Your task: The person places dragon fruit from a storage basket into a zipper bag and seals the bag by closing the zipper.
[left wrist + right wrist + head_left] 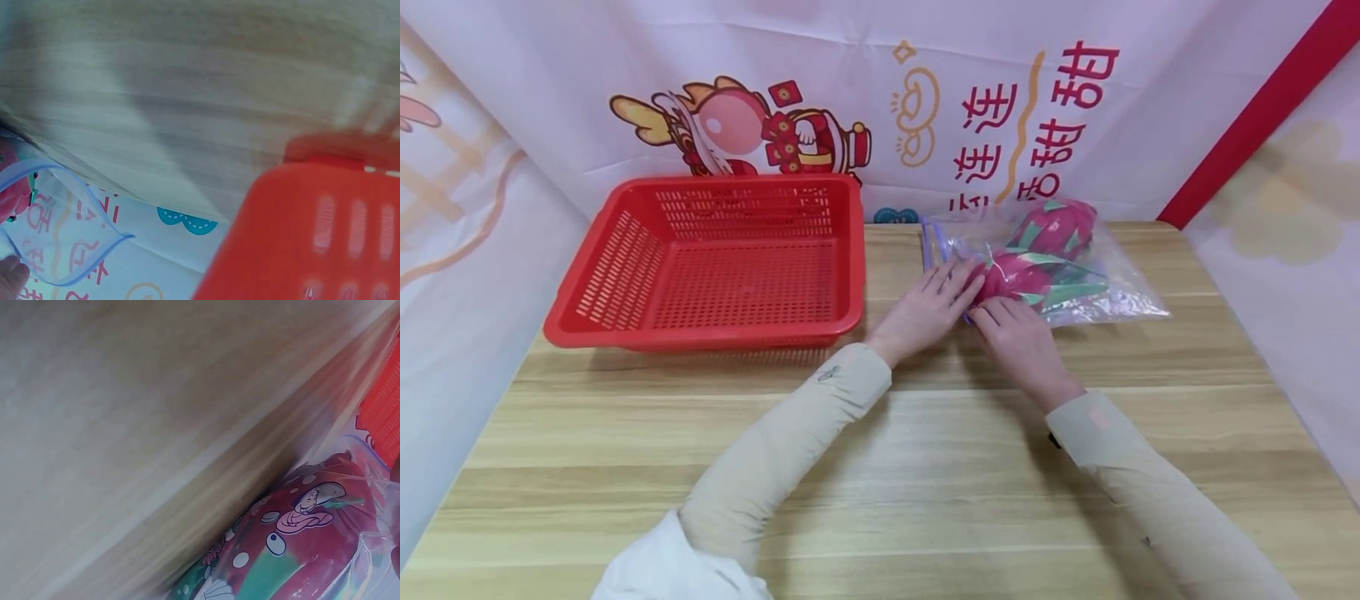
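A clear zip bag (pixel 1123 296) lies at the back right with two pink, green-leaved dragon fruits inside, the nearer dragon fruit (pixel 1011 279) by my hands and the farther dragon fruit (pixel 1060 227) behind. My left hand (pixel 925 312) holds the upper lip of the bag's mouth, fingers spread over it. The fingers of my right hand (pixel 1018 342) bend at the near corner of the mouth and pinch its edge. In the left wrist view the blue-edged mouth (pixel 75 278) gapes. A cartoon print shows on the pink fruit (pixel 300 531) in the right wrist view.
A red plastic basket (pixel 703 337) with slotted sides stands at the left on the wooden table (pixel 880 500), near my left forearm. A printed cloth (pixel 880 100) hangs along the table's back edge, and more cloth hangs at both sides.
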The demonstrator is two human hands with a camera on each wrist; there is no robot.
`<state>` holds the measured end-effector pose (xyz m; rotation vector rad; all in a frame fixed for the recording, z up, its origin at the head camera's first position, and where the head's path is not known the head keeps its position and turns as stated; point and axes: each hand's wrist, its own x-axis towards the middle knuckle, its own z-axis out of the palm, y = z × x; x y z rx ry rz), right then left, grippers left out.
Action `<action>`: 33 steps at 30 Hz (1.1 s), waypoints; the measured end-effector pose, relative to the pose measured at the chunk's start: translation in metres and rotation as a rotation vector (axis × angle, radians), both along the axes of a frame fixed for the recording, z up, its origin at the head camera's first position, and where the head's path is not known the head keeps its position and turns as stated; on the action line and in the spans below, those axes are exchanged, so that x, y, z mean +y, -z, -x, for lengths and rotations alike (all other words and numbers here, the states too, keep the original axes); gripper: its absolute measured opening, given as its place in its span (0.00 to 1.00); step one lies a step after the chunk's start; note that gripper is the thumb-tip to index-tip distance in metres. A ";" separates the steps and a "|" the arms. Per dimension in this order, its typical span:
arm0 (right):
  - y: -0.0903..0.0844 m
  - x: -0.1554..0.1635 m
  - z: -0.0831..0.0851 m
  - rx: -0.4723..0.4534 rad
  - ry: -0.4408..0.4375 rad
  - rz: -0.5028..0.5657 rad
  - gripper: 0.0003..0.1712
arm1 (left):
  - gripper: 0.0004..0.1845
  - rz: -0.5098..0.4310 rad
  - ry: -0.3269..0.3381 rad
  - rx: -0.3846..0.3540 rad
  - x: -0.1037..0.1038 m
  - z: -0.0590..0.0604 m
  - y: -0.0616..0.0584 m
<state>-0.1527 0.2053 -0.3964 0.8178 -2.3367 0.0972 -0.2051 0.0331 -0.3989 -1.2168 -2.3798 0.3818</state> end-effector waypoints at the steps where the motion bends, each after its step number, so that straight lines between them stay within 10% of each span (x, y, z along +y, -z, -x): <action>1: 0.000 0.000 0.000 0.005 0.002 0.001 0.15 | 0.28 0.018 -0.010 -0.009 0.000 0.000 0.000; 12: -0.006 -0.003 -0.004 0.070 0.089 -0.138 0.17 | 0.27 0.045 -0.063 0.003 0.004 -0.002 0.000; 33: -0.012 0.015 -0.014 0.039 -0.023 -0.117 0.20 | 0.26 -0.024 -0.054 0.034 0.009 0.004 -0.002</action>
